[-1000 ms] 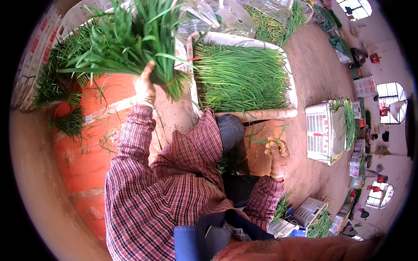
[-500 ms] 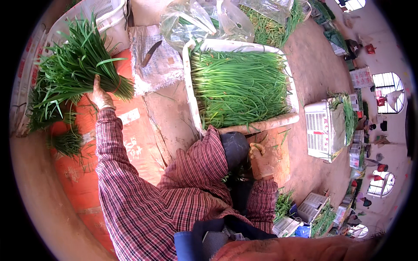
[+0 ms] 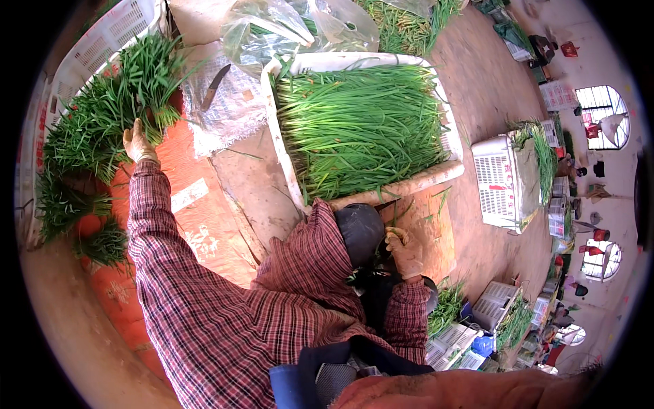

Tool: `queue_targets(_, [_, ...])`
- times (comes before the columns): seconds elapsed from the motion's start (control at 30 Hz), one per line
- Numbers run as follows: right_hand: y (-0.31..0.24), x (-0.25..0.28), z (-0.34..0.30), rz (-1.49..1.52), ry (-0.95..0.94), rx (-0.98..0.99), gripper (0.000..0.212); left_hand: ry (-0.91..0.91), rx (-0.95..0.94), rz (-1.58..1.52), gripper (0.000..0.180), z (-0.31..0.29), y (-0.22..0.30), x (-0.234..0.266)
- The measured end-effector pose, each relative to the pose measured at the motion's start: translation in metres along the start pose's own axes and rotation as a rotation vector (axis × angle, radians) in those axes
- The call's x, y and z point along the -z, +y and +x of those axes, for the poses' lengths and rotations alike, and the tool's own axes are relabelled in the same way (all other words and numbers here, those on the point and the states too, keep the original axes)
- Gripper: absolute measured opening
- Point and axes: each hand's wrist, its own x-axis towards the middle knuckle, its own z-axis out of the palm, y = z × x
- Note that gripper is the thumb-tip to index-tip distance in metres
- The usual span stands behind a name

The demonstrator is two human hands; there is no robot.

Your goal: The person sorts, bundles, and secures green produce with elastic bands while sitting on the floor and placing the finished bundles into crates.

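Observation:
My left hand (image 3: 139, 142), in a tan glove, reaches far out to the left and grips the stem end of a bunch of green chives (image 3: 146, 71). The bunch lies against a row of other chive bunches (image 3: 71, 177) on an orange sheet (image 3: 197, 225). My right hand (image 3: 403, 252), also gloved, rests low beside my dark knee (image 3: 360, 232), its fingers loosely apart and holding nothing. Just beyond it is the near rim of a white crate (image 3: 281, 153) filled with loose chives (image 3: 361, 126).
A knife (image 3: 214, 86) lies on a clear plastic sheet (image 3: 228, 109) between the bunches and the crate. A plastic bag (image 3: 300, 27) sits behind the crate. A white basket (image 3: 102, 41) stands at upper left. More white crates (image 3: 501, 180) with greens stand to the right.
My left arm has swung the chive bunch from in front of me out to the far left and down onto the row of bunches. My right hand has stayed near my knee.

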Motion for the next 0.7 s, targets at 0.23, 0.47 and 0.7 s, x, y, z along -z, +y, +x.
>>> queue_targets(0.23, [0.007,0.002,-0.010,-0.027,0.052,0.015,0.022,-0.088,0.186,0.009,0.065,-0.045,0.020,0.001])
queue_targets(0.47, [0.020,0.024,-0.023,-0.500,0.015,0.085,0.016,-0.357,0.125,-0.019,0.046,-0.106,0.013,-0.025])
queue_targets(0.7, [0.070,0.025,-0.031,-0.789,-0.182,0.057,0.036,-0.984,0.032,0.146,0.041,-0.240,0.044,-0.074])
